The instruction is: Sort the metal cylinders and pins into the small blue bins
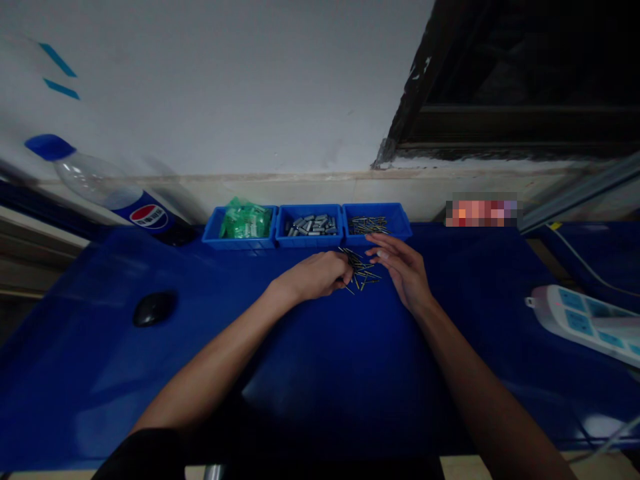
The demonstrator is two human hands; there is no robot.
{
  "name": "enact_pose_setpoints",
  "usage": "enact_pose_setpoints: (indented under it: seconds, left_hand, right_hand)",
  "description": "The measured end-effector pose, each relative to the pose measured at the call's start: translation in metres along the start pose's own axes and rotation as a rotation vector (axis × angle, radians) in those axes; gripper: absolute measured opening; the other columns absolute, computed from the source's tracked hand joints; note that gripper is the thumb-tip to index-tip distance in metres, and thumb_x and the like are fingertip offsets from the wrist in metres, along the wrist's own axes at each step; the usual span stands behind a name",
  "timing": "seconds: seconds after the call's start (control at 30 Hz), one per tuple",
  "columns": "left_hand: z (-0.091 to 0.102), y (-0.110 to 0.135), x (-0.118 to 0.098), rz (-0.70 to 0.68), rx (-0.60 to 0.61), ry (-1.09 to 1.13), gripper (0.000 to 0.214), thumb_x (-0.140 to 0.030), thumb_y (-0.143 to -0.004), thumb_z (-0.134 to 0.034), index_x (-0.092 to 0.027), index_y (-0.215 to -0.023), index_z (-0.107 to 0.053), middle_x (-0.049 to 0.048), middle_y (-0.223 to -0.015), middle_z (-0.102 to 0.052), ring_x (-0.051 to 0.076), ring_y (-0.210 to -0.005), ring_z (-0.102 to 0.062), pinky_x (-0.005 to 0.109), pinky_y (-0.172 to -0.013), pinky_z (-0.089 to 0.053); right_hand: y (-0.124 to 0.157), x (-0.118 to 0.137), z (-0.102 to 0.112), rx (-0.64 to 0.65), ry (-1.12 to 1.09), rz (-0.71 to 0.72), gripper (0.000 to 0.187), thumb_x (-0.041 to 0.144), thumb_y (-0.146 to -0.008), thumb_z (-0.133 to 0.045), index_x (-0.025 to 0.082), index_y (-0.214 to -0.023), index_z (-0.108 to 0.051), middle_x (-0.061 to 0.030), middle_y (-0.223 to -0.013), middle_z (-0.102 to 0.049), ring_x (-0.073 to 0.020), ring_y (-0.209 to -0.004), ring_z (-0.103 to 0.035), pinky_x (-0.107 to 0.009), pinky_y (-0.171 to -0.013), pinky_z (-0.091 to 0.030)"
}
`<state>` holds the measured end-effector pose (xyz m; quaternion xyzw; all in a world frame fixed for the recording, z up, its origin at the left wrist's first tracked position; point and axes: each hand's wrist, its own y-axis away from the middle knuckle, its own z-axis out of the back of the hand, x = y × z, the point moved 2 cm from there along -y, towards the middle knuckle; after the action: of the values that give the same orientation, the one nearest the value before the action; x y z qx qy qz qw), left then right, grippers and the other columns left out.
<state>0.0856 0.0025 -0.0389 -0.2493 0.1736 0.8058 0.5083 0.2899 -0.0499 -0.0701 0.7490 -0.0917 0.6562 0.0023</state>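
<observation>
A loose pile of thin metal rods (364, 272), dark with some brass-coloured parts, lies on the blue table in front of the bins. My left hand (325, 275) is closed at the pile's left side, knuckles up. Its fingertips are hidden, so what they hold cannot be made out. To the right of the pile, my right hand (403, 270) is open, fingers apart and bent toward the rods. Just behind it, the right blue bin (401, 223) contains more such rods. The middle blue bin (310, 242) has short grey metal pieces (313, 225) inside.
Green plastic packets (247, 220) fill the left blue bin (214, 230). A cola bottle (145, 210) stands at the back left, with a black mouse (154, 309) in front. At the right edge lies a white power strip (585, 320). A wall (250, 100) rises behind the table.
</observation>
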Motion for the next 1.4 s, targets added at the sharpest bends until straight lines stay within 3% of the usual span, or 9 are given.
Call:
enact_pose_setpoints:
  seconds: [0.17, 0.4, 0.5, 0.7, 1.03, 1.13, 1.23, 1.3, 1.4]
  left_hand:
    - [0.005, 0.002, 0.002, -0.022, -0.021, 0.024, 0.022, 0.002, -0.084, -0.059, -0.015, -0.09, -0.071, 0.0057, -0.091, -0.072, 0.017, -0.08, -0.068, 0.03, -0.074, -0.051]
    - [0.026, 0.001, -0.007, -0.011, -0.413, 0.175, 0.011, -0.01, -0.089, -0.066, -0.016, -0.097, -0.07, 0.0032, -0.089, -0.075, 0.015, -0.079, -0.07, 0.029, -0.078, -0.055]
    - [0.028, 0.001, -0.011, -0.008, -0.485, 0.196, 0.009, -0.011, -0.088, -0.068, -0.017, -0.096, -0.069, 0.0028, -0.088, -0.076, 0.015, -0.079, -0.071, 0.029, -0.078, -0.057]
    - [0.027, 0.002, -0.012, 0.024, -0.438, 0.243, 0.012, -0.014, -0.094, -0.067, -0.017, -0.105, -0.068, 0.0018, -0.088, -0.08, 0.016, -0.081, -0.077, 0.029, -0.08, -0.056]
    - [0.024, 0.002, -0.01, 0.068, -0.419, 0.203, 0.011, -0.019, -0.095, -0.069, -0.016, -0.105, -0.07, 0.0035, -0.09, -0.08, 0.017, -0.081, -0.076, 0.029, -0.078, -0.055]
    - [0.021, 0.002, -0.002, 0.152, -0.367, 0.059, 0.014, -0.025, -0.1, -0.065, -0.015, -0.106, -0.073, 0.0075, -0.094, -0.08, 0.021, -0.087, -0.076, 0.033, -0.081, -0.056]
    - [0.015, 0.0, 0.004, 0.207, -0.317, -0.111, 0.021, -0.02, -0.103, -0.059, -0.015, -0.114, -0.076, 0.012, -0.108, -0.08, 0.025, -0.099, -0.077, 0.039, -0.09, -0.058]
    - [0.009, -0.001, 0.004, 0.167, -0.277, -0.167, 0.027, -0.016, -0.104, -0.054, -0.014, -0.123, -0.074, 0.0137, -0.119, -0.078, 0.026, -0.108, -0.076, 0.04, -0.096, -0.058]
    - [0.0, -0.004, 0.0, 0.077, -0.201, -0.219, 0.034, -0.009, -0.104, -0.048, -0.015, -0.127, -0.072, 0.0131, -0.127, -0.075, 0.025, -0.114, -0.073, 0.038, -0.098, -0.059]
  right_hand:
    - [0.0, -0.001, 0.0, 0.01, -0.034, 0.001, 0.028, 0.031, -0.086, -0.077, 0.033, -0.114, -0.082, -0.0052, -0.129, -0.079, -0.0251, -0.099, -0.075, -0.043, -0.087, -0.059]
    - [-0.002, -0.005, 0.001, -0.001, -0.029, -0.023, 0.023, 0.032, -0.085, -0.08, 0.028, -0.108, -0.084, -0.0036, -0.097, -0.083, -0.0202, -0.082, -0.073, -0.038, -0.079, -0.057]
    - [-0.001, -0.005, 0.0, 0.04, -0.046, -0.047, 0.021, 0.033, -0.085, -0.081, 0.028, -0.106, -0.085, -0.003, -0.09, -0.083, -0.0195, -0.078, -0.073, -0.038, -0.079, -0.057]
    - [0.002, -0.003, -0.004, 0.087, -0.106, -0.095, 0.02, 0.037, -0.08, -0.087, 0.029, -0.098, -0.087, -0.0031, -0.084, -0.083, -0.0207, -0.078, -0.075, -0.039, -0.079, -0.059]
    - [0.001, -0.003, -0.004, 0.075, -0.122, -0.094, 0.015, 0.04, -0.078, -0.088, 0.027, -0.087, -0.088, -0.0046, -0.08, -0.083, -0.0219, -0.073, -0.074, -0.041, -0.076, -0.059]
    - [0.0, -0.002, -0.002, 0.032, -0.104, -0.037, 0.016, 0.036, -0.084, -0.083, 0.029, -0.097, -0.088, -0.0058, -0.099, -0.085, -0.0244, -0.088, -0.077, -0.043, -0.083, -0.06]
    - [0.0, -0.003, 0.001, 0.041, -0.067, -0.007, 0.035, 0.031, -0.085, -0.082, 0.035, -0.12, -0.082, -0.0043, -0.131, -0.079, -0.0276, -0.111, -0.075, -0.047, -0.094, -0.058]
    - [-0.001, -0.005, 0.003, 0.058, -0.043, -0.001, 0.044, 0.03, -0.085, -0.083, 0.038, -0.127, -0.078, -0.0034, -0.139, -0.075, -0.0282, -0.115, -0.074, -0.048, -0.097, -0.058]
    - [-0.002, -0.008, 0.005, 0.071, -0.017, 0.006, 0.039, 0.031, -0.087, -0.081, 0.036, -0.126, -0.079, -0.0047, -0.138, -0.076, -0.0277, -0.111, -0.075, -0.047, -0.094, -0.059]
